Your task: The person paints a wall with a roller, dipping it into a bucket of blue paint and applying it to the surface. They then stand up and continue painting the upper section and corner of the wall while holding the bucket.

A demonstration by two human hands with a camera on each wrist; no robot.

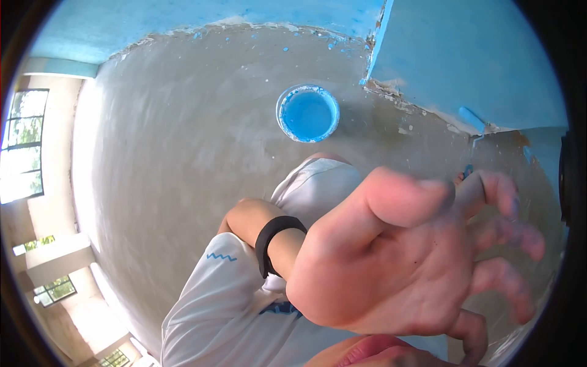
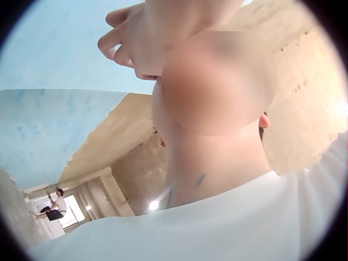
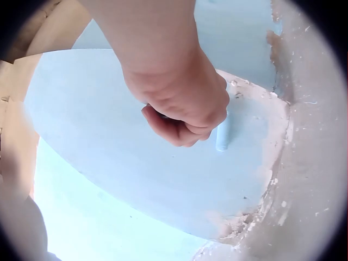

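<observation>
1. Blue paint already covers the wall (image 3: 109,163) where the person stands working, with bare grey plaster showing at its ragged edge.
2. The right hand (image 3: 179,103) is curled into a tight fist round a handle, and a small roller (image 3: 222,138) sticks out past the knuckles, lying against the painted wall.
3. The left hand (image 1: 391,269) is raised close to the person's head, fingers spread and loosely bent, holding nothing. A black wristband (image 1: 272,241) sits just behind it.
4. The paint tub (image 1: 307,114) stands on the grey floor (image 1: 183,153) below, well apart from both hands and about half full of blue.
5. I judge the step in hand to be rolling paint onto the wall, near the unpainted border.
6. The next move, as I see it, calls for a steady stroke toward that rough edge, or a reach down to the tub if the roller runs dry. I cannot tell how much paint it carries.
</observation>
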